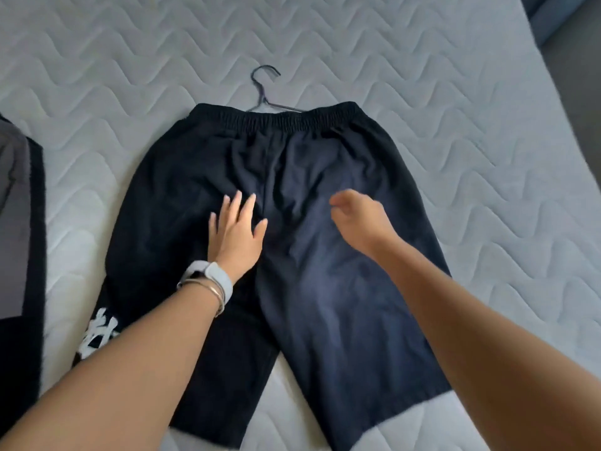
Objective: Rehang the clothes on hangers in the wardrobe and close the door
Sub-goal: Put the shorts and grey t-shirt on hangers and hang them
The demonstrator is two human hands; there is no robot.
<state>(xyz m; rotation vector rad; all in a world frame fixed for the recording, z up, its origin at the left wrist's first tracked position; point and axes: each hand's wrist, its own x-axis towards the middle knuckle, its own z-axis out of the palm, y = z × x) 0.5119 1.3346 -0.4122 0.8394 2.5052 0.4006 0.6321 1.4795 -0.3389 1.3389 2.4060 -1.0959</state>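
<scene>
Hanger (260,92) pokes from the shorts' (325,177) waistband on the mattress (455,92).

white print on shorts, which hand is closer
Left. The left hand lies flat on the shorts, on the same leg as the print, further up the leg. The right hand is over the other leg, farther away.

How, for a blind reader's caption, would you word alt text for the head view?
Dark shorts lie flat on a quilted mattress, a hanger showing past the waistband. The left hand rests flat on them; the right hand, loosely curled, is over them.
</scene>
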